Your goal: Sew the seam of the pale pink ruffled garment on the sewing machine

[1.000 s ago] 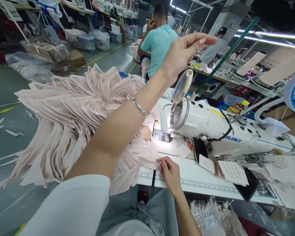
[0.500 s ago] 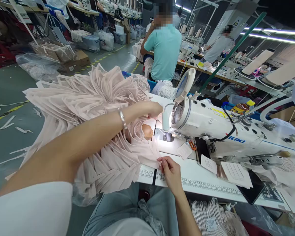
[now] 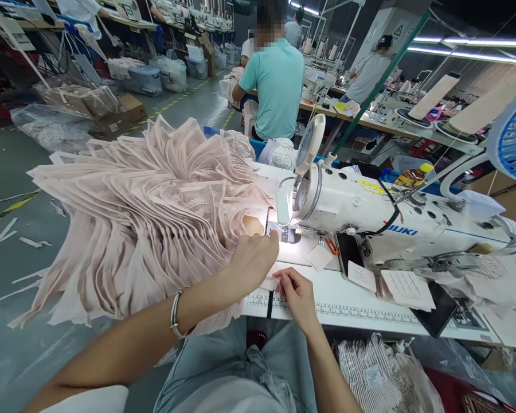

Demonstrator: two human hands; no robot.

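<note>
Pink fabric [image 3: 155,212] lies beside and under the curled left hand [image 3: 255,258], grip unclear; the right hand [image 3: 297,292] pinches its edge. A bottle [image 3: 414,174] holds amber liquid [image 3: 407,178].

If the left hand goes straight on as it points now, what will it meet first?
Most likely the sewing machine, at its needle end, just ahead of the left hand; their exact depth is hard to judge.

Sewing workshop: JUKI machine [image 3: 344,206], thread cones [image 3: 436,97], stacked fabric pieces [image 3: 155,201], more sewing machines [image 3: 319,80] beyond
</note>
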